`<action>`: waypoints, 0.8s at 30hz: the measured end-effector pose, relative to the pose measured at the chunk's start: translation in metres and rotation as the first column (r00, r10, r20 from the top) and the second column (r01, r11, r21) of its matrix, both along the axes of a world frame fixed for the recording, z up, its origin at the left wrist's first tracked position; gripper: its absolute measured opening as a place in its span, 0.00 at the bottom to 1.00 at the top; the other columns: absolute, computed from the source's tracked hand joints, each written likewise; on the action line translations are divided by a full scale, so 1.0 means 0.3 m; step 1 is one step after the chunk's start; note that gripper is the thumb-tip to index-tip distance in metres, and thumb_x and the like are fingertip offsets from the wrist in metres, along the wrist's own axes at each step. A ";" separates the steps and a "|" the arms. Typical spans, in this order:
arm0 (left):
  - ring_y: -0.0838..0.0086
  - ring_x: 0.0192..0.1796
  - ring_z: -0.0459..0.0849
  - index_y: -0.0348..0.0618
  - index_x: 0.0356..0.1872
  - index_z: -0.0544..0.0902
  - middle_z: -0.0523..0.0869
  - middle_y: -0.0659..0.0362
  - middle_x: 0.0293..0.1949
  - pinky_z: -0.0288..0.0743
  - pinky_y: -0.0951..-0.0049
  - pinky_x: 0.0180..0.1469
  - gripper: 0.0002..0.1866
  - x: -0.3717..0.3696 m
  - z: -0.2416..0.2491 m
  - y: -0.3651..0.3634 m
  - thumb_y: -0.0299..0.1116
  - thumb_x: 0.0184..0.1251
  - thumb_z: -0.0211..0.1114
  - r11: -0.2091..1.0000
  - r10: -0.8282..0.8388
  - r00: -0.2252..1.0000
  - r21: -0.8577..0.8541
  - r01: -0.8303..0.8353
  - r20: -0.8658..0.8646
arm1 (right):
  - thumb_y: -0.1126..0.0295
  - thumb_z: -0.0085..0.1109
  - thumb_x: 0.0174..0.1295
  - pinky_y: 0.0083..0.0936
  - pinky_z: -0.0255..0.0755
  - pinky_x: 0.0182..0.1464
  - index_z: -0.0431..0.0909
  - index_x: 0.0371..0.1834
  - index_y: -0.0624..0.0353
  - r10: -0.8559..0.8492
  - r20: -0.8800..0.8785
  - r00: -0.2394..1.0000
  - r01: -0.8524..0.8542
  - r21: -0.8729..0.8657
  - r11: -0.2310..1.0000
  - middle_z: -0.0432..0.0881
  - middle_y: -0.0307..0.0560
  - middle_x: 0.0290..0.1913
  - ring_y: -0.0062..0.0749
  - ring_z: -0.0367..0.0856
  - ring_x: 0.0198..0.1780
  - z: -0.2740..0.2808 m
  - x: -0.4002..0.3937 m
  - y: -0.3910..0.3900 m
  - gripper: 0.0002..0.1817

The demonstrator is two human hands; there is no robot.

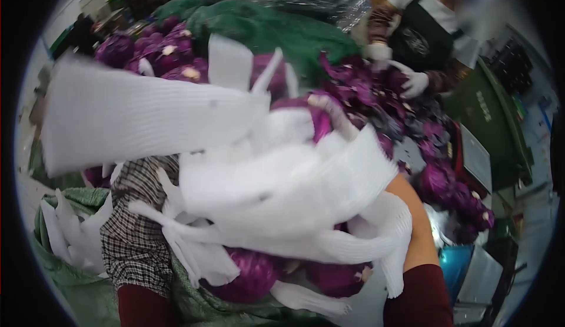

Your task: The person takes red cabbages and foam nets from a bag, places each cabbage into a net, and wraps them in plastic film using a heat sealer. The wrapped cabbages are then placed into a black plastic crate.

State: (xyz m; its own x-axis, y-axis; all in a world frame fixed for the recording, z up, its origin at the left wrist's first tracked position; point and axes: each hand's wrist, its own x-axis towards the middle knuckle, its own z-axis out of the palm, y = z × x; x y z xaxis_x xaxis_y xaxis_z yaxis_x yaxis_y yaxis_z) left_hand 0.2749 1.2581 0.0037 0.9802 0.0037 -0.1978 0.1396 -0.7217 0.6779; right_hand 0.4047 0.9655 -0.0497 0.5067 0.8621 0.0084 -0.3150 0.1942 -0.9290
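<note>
A bundle of white ribbed foam net sleeves fills the middle of the view, raised and blurred by motion. One wide sleeve sticks out to the left. My left forearm, in a checked sleeve cover, reaches up into the bundle; my left hand is hidden behind it. My right forearm comes up from the lower right, with loose netting draped against it. My right hand is covered by the white material, and its fingers cannot be made out. Red cabbages lie beneath the bundle, and another red cabbage shows just beyond it.
More red cabbages are heaped at the back left beside green sacking. Loose purple leaves lie before a co-worker in white gloves. At right stands a green bin. A green sack at left holds white netting.
</note>
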 end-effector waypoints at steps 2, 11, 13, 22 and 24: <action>0.73 0.45 0.79 0.36 0.44 0.78 0.82 0.55 0.41 0.71 0.74 0.48 0.22 -0.006 0.007 -0.046 0.47 0.61 0.58 0.999 -0.051 0.999 -0.014 0.051 0.002 | 0.49 0.49 0.61 0.19 0.67 0.54 0.69 0.54 0.65 0.046 0.056 0.997 -0.049 0.044 0.998 0.77 0.44 0.47 0.25 0.75 0.48 -0.007 -0.086 -0.098 0.30; 0.73 0.44 0.79 0.36 0.41 0.80 0.83 0.54 0.40 0.72 0.74 0.47 0.23 -0.101 -0.089 -0.560 0.49 0.61 0.57 0.812 -0.526 0.835 -0.387 0.437 -0.161 | 0.43 0.51 0.50 0.28 0.58 0.62 0.65 0.59 0.63 -0.270 0.174 0.947 0.281 -0.046 0.958 0.71 0.50 0.55 0.34 0.67 0.59 0.130 -0.488 -0.550 0.39; 0.73 0.44 0.79 0.36 0.41 0.81 0.83 0.54 0.39 0.72 0.74 0.46 0.23 -0.120 -0.127 -0.678 0.49 0.60 0.57 0.732 -0.625 0.757 -0.478 0.485 -0.189 | 0.45 0.52 0.50 0.28 0.59 0.60 0.68 0.57 0.64 -0.291 0.230 0.929 0.317 -0.085 0.945 0.73 0.52 0.52 0.33 0.70 0.56 0.125 -0.525 -0.648 0.37; 0.74 0.45 0.79 0.36 0.49 0.78 0.82 0.55 0.42 0.72 0.76 0.48 0.20 -0.056 -0.057 -0.566 0.41 0.62 0.59 0.900 -0.381 0.888 -0.322 0.293 -0.258 | 0.68 0.55 0.57 0.25 0.57 0.63 0.59 0.63 0.68 -0.289 -0.249 0.924 0.212 -0.294 0.932 0.70 0.53 0.57 0.35 0.68 0.59 0.154 -0.686 -0.841 0.30; 0.76 0.45 0.79 0.35 0.49 0.78 0.82 0.55 0.42 0.73 0.75 0.48 0.20 -0.030 -0.069 -0.532 0.40 0.61 0.60 0.918 -0.369 0.906 -0.236 0.319 -0.207 | 0.69 0.54 0.59 0.24 0.56 0.63 0.59 0.63 0.67 -0.260 -0.065 0.963 0.217 -0.385 0.897 0.70 0.53 0.57 0.34 0.67 0.59 0.099 -0.672 -0.846 0.29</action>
